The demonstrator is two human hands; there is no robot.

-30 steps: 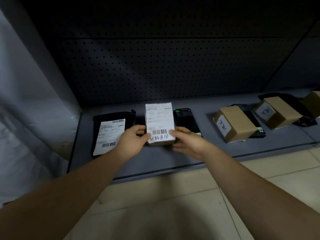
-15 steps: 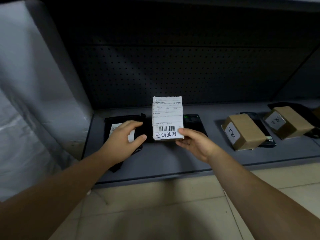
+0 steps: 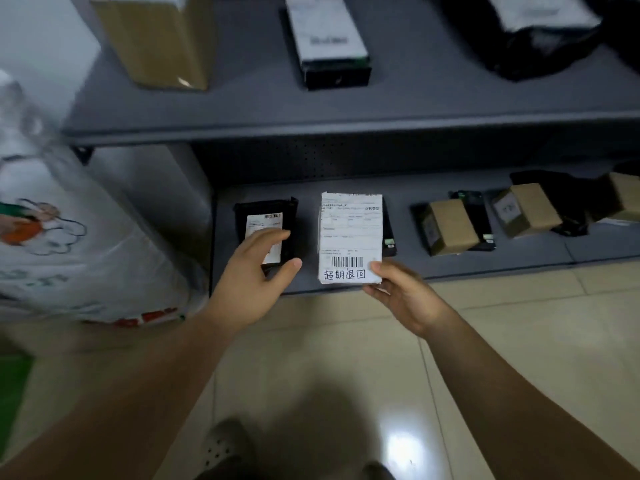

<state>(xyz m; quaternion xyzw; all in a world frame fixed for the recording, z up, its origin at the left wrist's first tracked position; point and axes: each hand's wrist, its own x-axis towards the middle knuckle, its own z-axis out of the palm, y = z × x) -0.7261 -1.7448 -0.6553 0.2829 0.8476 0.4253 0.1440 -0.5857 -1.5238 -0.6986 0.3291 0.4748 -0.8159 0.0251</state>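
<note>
Leftmost, a flat black plastic pouch with a white label [image 3: 265,233] is overlapped by the left hand [image 3: 256,271], which is spread wide and holds nothing. Just right, a small white-labelled box [image 3: 350,237] is pinched at its near right corner by the right hand [image 3: 405,296], over the near edge of the grey metal lower shelf [image 3: 485,261].

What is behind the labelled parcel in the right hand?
A black package on the lower shelf peeks out at the right edge of the labelled parcel. The parcel, held by the right hand, covers the rest of it.
</note>
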